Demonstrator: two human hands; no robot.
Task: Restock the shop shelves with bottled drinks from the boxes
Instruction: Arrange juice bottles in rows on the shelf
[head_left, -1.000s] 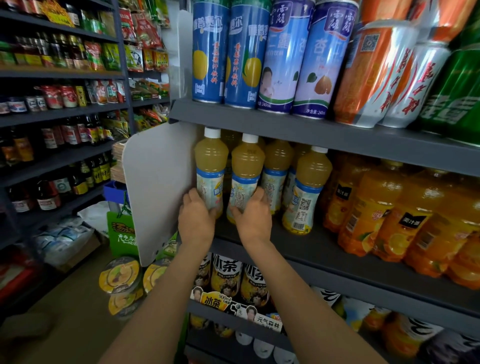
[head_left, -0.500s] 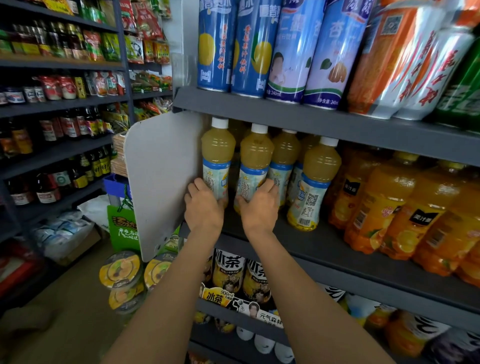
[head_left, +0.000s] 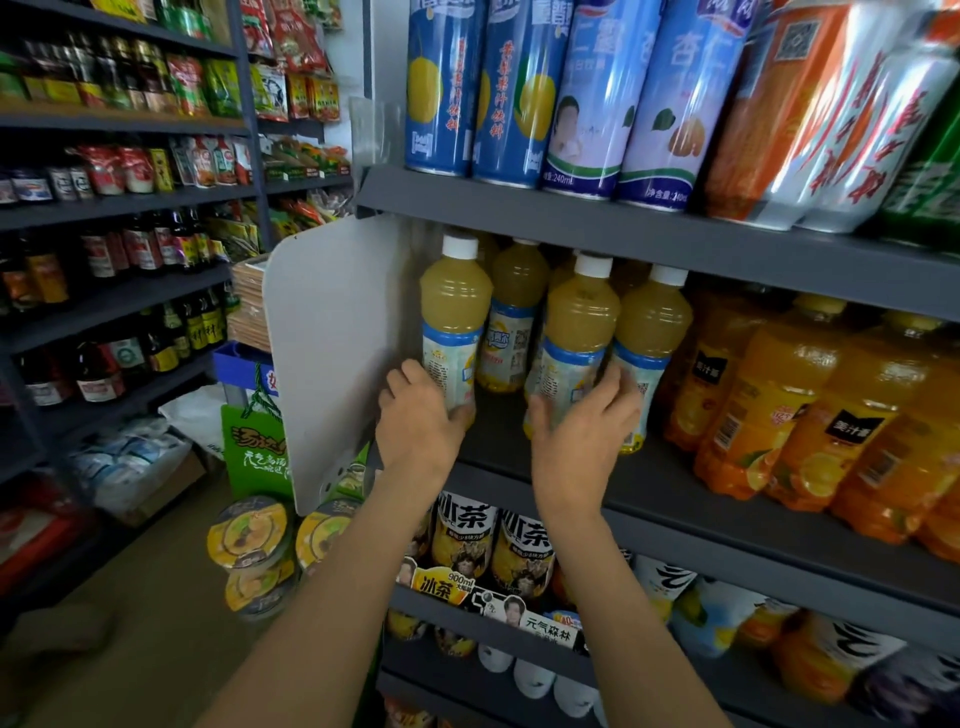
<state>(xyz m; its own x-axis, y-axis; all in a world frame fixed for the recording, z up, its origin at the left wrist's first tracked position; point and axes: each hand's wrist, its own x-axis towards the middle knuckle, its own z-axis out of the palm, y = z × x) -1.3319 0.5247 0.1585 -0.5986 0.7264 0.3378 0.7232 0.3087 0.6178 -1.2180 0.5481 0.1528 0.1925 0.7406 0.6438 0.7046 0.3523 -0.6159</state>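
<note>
Bottled drinks upright on shelf (head_left: 727, 499), left hand (head_left: 415, 426) gripping one bottle (head_left: 453, 332), right hand (head_left: 582, 441) gripping another (head_left: 576, 338)

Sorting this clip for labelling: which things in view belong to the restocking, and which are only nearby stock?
Part of the job:
- left hand, gripping a yellow juice bottle
- right hand, gripping a second yellow juice bottle
- middle shelf

Only nearby:
- orange juice bottles
- blue cans
- white side panel
- instant noodle bowls

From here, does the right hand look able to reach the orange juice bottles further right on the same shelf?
Probably yes: the right hand grips a pale yellow bottle, and the orange juice bottles stand beside it with nothing between.
</note>
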